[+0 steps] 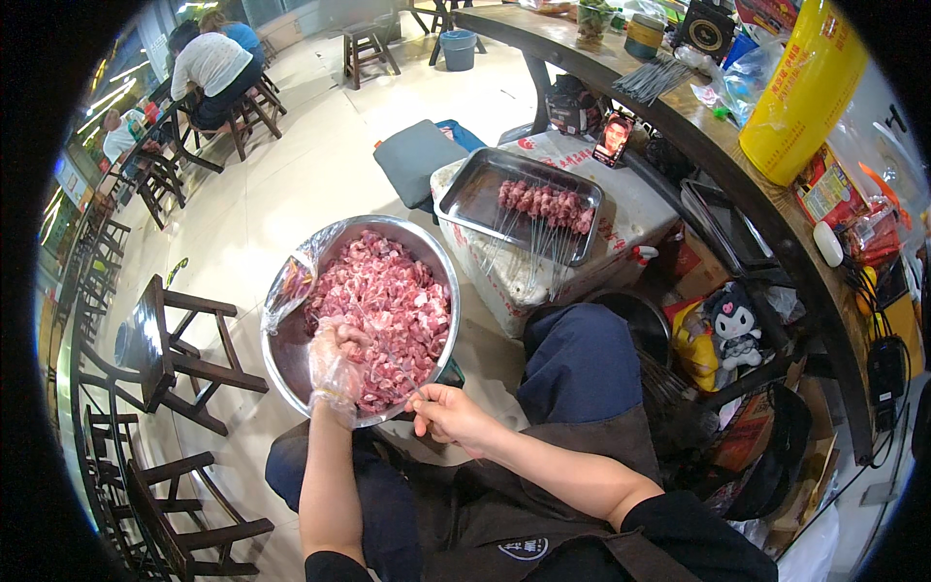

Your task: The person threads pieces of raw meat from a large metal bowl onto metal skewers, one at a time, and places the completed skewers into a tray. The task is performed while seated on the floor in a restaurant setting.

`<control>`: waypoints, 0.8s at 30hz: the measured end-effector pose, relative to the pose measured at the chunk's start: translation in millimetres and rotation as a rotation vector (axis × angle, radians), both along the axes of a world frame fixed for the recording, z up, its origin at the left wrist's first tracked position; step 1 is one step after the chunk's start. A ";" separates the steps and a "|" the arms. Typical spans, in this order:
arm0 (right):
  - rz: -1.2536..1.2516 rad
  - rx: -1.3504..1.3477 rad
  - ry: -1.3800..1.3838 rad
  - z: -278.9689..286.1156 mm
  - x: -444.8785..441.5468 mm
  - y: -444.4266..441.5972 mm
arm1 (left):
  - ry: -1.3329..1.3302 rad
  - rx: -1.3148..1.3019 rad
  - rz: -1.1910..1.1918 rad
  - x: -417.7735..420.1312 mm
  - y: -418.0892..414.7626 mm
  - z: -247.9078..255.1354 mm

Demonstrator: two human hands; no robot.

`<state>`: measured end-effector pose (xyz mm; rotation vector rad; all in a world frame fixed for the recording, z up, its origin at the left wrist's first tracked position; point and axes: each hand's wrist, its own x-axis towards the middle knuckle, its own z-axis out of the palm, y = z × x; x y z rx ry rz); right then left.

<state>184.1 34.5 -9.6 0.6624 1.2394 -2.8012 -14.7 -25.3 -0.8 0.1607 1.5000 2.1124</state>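
Observation:
A large steel bowl of raw, cut meat pieces stands in front of my knees. My left hand, in a clear plastic glove, is over the bowl's near left part with its fingers curled against the meat. Whether a piece is between those fingers cannot be made out. At the near rim, my bare right hand pinches one end of a thin metal skewer, which slants up and left over the meat. Beyond the bowl, to the right, a metal tray bears several meat skewers, their bare ends over its near edge.
Plastic film with a packet hangs over the bowl's left rim. The tray rests on a white foam box, beside a lit phone. More bare skewers lie on the wooden counter. Wooden stools stand left; people sit farther back.

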 end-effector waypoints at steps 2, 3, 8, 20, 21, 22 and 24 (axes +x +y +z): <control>-0.035 0.072 -0.033 0.1 -2.1 3.4 | -0.370 0.279 0.038 13.2 7.5 -0.4; -0.038 0.089 -0.030 0.0 -2.0 3.8 | -0.403 0.304 0.006 19.5 7.1 3.5; -0.026 0.103 -0.020 -5.7 -4.1 3.8 | -0.579 0.445 -0.097 14.0 7.1 -1.9; 0.136 -0.257 0.045 -2.8 6.8 10.2 | -0.354 0.645 -0.192 12.1 10.6 10.3; 0.137 -0.238 0.043 -3.7 6.9 8.0 | -0.526 0.640 -0.171 14.5 6.7 12.6; 0.132 -0.186 0.028 -4.1 4.8 5.1 | -0.508 0.611 -0.133 12.2 4.4 9.0; 0.111 -0.085 -0.006 -4.4 2.9 1.9 | -0.481 0.590 -0.136 1.8 -0.3 -9.6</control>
